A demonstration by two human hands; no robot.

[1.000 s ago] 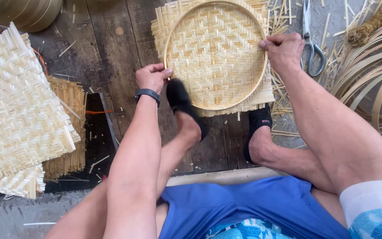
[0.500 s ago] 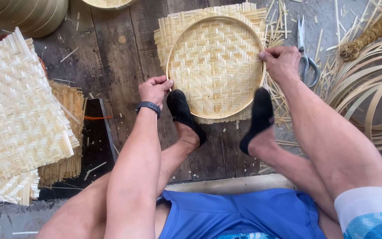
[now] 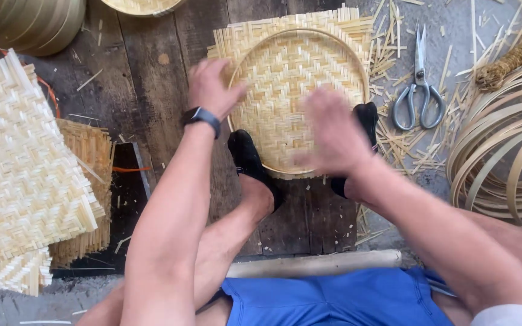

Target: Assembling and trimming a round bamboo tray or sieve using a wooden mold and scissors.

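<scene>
We see the woven bamboo mat [image 3: 237, 45] lying on the dark plank floor [image 3: 152, 78] with the round bamboo hoop [image 3: 237, 75] on it, both pinned by two black-shod feet. Our left hand [image 3: 211, 89] rests open, fingers spread, on the hoop's left rim. Our right hand [image 3: 333, 134] hovers blurred over its lower right, seemingly open, gripping nothing. Scissors [image 3: 418, 84] lie beyond that hand's right
</scene>
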